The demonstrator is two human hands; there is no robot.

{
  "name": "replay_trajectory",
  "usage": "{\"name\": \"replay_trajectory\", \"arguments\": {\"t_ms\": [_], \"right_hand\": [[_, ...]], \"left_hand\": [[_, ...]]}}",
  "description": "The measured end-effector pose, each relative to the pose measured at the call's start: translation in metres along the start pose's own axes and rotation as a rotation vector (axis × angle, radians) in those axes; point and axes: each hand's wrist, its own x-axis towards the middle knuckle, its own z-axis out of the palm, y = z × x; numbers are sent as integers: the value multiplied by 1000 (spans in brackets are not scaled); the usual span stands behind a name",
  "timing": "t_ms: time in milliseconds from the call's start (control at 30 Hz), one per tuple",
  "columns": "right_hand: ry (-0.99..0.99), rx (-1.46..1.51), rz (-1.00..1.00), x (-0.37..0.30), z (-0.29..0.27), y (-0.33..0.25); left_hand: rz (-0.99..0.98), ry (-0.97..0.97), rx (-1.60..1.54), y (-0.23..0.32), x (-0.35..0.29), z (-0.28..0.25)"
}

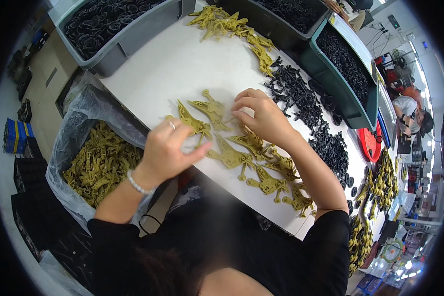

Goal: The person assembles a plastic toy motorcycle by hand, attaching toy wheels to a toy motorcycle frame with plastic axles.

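My left hand (165,150), a ring and a pale bead bracelet on it, hovers over the table's near edge. Its thumb stands apart from the fingers, whose tips are partly hidden beside an olive-yellow plastic part (188,118). Across from it, my right hand (261,116) has loosely curled, separated fingers and nothing plainly in them. Near its fingertips is another yellow part (213,109), slightly blurred. Below and between the hands lie several similar yellow parts, such as one flat pointed piece (230,155) and one with pegs (267,182).
A plastic-lined container (66,163) of yellow parts stands at left. Grey (128,47) and green (306,64) bins hold black pieces. Loose black pieces (301,93) line the table's right side, near a red tray (369,144). A person (410,111) is at far right.
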Motion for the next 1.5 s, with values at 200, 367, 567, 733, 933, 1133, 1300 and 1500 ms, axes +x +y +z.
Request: {"name": "replay_trajectory", "arguments": {"t_ms": [200, 367, 567, 733, 933, 1133, 1300, 1500], "right_hand": [[86, -82, -104, -7, -17, -3], [89, -116, -76, -21, -26, -4], [100, -183, -40, -35, -37, 10], [83, -154, -34, -29, -34, 5], [87, -127, -92, -24, -31, 0], [75, -98, -32, -9, -27, -7], [76, -60, -181, 38, -4, -28], [102, -195, -298, 72, 40, -52]], "left_hand": [[-45, 156, 55, -64, 128, 27], [-348, -85, 187, -112, 215, 69], [-484, -59, 271, -137, 236, 104], [-409, 108, 114, -140, 230, 94], [107, 227, 322, -116, 188, 17], [339, -96, 663, -90, 74, -27], [172, -189, 498, -64, 11, -22], [-66, -29, 175, -53, 1, -27]]}}
